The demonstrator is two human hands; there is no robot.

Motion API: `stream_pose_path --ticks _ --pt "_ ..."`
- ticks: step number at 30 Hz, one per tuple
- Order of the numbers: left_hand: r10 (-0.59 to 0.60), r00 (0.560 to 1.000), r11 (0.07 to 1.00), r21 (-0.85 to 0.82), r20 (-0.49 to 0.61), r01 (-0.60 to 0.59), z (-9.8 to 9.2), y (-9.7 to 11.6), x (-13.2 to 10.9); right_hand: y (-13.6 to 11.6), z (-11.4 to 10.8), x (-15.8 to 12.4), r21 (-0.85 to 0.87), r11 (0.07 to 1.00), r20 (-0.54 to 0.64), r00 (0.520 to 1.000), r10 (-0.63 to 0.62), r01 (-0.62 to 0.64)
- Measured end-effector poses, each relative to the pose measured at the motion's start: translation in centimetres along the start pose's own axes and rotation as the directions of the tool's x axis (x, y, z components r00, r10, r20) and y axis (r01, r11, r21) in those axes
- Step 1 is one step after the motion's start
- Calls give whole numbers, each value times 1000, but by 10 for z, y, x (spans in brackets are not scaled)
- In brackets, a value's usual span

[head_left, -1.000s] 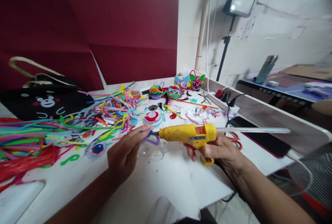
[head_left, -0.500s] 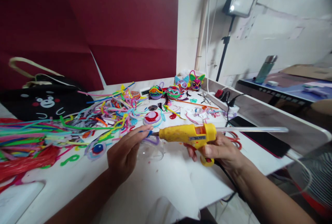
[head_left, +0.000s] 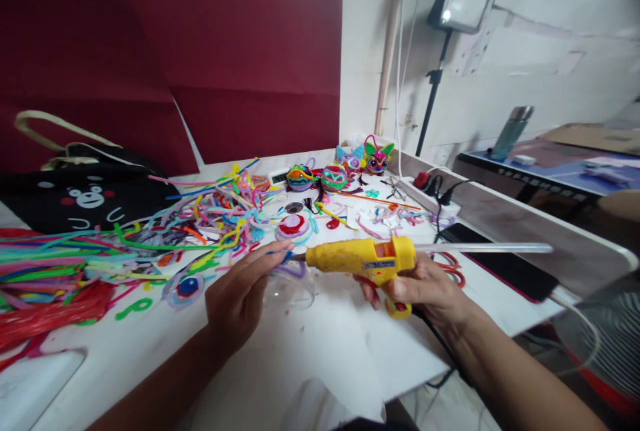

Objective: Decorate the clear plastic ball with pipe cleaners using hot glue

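Glue gun [head_left: 357,258] sits in the right hand [head_left: 430,288], curled firmly round it, nozzle [head_left: 300,257] against a blue piece [head_left: 287,256] pinched by the left hand [head_left: 240,291], above a clear dome [head_left: 285,294]. Table [head_left: 335,344] opens toward its near edge; a wall [head_left: 550,226] bounds the right.

The light is soft, with glare upper right and stretched edges.

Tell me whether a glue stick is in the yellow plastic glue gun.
In: a translucent glue stick juts from the rear of the yellow plastic glue gun.
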State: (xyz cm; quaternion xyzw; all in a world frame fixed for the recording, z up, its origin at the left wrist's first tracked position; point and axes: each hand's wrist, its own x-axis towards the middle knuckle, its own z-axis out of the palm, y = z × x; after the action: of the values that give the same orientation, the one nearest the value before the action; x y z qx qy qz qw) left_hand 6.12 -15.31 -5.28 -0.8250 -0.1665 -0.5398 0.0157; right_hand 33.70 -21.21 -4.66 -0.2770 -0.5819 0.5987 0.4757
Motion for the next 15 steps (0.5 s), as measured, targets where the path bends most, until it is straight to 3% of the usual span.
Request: stream_pose_path --ticks 15 --pt "-4 1000 1000 -14 18 4 0 -1 -1 1 0 0 -27 1000 18 1000 12 -11"
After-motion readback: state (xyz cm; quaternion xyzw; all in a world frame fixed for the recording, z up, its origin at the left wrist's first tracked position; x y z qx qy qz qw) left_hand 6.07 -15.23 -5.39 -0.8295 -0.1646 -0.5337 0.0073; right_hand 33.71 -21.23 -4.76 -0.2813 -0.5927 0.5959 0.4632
